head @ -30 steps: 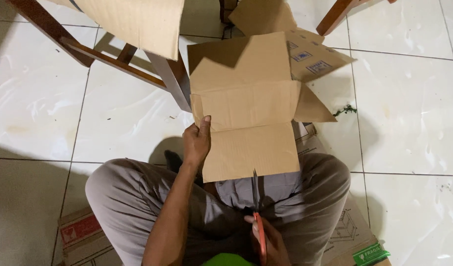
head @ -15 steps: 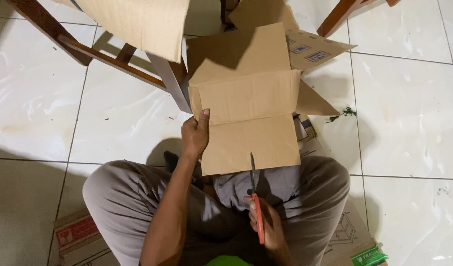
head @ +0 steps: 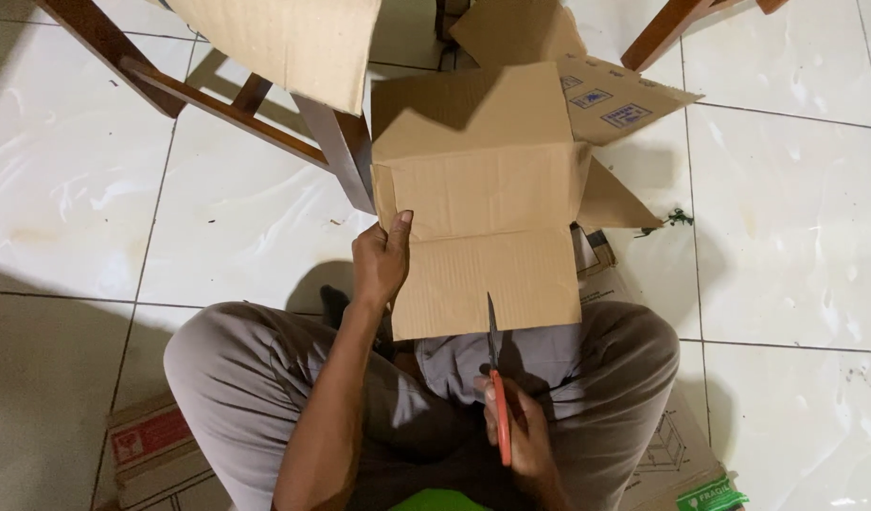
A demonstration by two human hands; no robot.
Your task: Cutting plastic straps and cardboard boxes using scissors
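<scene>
The left hand (head: 381, 260) pinches the left edge of the box (head: 483, 203), thumb on the near face and fingers behind, closed on the cardboard. The box is flattened and held up over the lap, its lower panel hanging toward the knees and its flaps spreading at 12 and 2 o'clock. The right hand (head: 521, 435) is closed around the orange handles of the scissors (head: 497, 378); the blades point to 12 o'clock and their tip meets the bottom edge of the lower panel just right of its middle. How far the blades are parted cannot be told

To cut well here, I judge the panel should be held taut, with the left hand steadying the sheet near the cut line but clear of the blades. The blades should run along the corrugation, straight toward the fold, with the sheet seated deep in them, not nibbled at the tip. The thumb at the edge sits well left of the blade path, which seems safe

A wooden chair frame (head: 227, 99) stands at 11 o'clock, touching or just behind the box's upper left corner, and could snag the sheet if it swings left. A loose cardboard sheet (head: 284, 43) hangs over it. More flattened cardboard (head: 147, 449) lies under the legs at 8 and 4 o'clock on the white tile floor (head: 786, 237). A small dark scrap (head: 677, 220) lies at 2 o'clock
</scene>
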